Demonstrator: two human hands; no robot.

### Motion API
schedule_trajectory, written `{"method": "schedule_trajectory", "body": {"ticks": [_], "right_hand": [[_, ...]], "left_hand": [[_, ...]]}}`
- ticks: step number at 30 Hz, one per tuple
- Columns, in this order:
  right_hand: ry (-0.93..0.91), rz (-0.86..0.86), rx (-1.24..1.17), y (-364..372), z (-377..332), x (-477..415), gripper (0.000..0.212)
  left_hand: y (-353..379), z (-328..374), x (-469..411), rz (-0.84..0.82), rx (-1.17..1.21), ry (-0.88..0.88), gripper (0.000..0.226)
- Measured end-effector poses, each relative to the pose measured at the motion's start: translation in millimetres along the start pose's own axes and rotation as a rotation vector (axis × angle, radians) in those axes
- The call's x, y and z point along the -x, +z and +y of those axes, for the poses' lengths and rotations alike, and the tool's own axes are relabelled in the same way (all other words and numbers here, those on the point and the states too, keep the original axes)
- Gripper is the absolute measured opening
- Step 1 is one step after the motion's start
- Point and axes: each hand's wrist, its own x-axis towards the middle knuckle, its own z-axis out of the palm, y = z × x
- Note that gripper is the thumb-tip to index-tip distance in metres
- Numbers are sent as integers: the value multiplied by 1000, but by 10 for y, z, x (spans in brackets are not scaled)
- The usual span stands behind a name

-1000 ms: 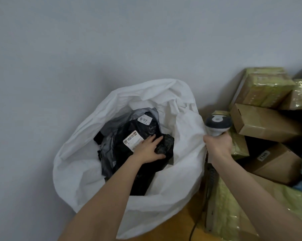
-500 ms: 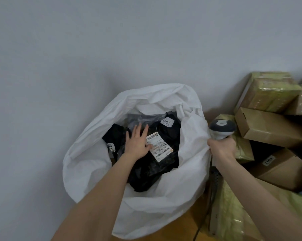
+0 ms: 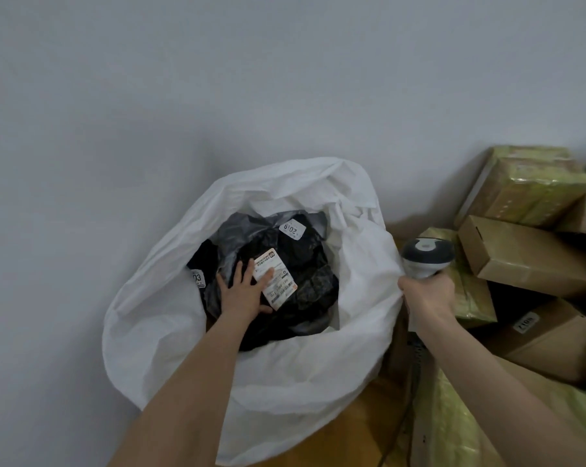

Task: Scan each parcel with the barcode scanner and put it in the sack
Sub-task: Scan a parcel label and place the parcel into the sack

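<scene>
Your left hand lies flat, fingers spread, pressing the black parcel into the sack so it settles beneath your palm. Your right hand wraps the barcode scanner, perhaps pinning the sack rim open too

Beneath the left hand's fingers the black parcel is crinkled, faintly glossy plastic film with a matt paper label, the sack around them matt white woven-looking fabric, and the scanner to their right smooth plastic.
</scene>
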Motion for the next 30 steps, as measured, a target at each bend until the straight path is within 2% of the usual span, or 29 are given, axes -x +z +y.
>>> {"method": "schedule_trajectory", "body": {"ticks": [2, 6, 10, 13, 17, 20, 25, 30], "right_hand": [[-4, -18, 12, 3, -14, 14, 28], [-16, -32, -6, 11, -37, 79, 30], [3, -28, -7, 23, -31, 93, 29], [15, -27, -22, -9, -25, 100, 37], [30, -59, -77, -69, -76, 272, 49], [26, -95, -158, -148, -132, 439, 38], [82, -219, -279, -292, -211, 793, 16], [100, -322, -356, -462, -205, 1148, 16]], "left_hand": [[-32, 45, 22, -26, -4, -5, 94], [-18, 172, 120, 87, -6, 65, 89], [88, 133, 75, -43, 8, 39, 85], [37, 114, 57, -55, 43, 37, 85], [-48, 163, 247, 35, 102, 30, 83], [-221, 239, 396, 141, 139, 33, 83], [-533, 424, 665, 214, 155, 55, 82], [-698, 599, 1037, 294, 138, 36, 81]]}}
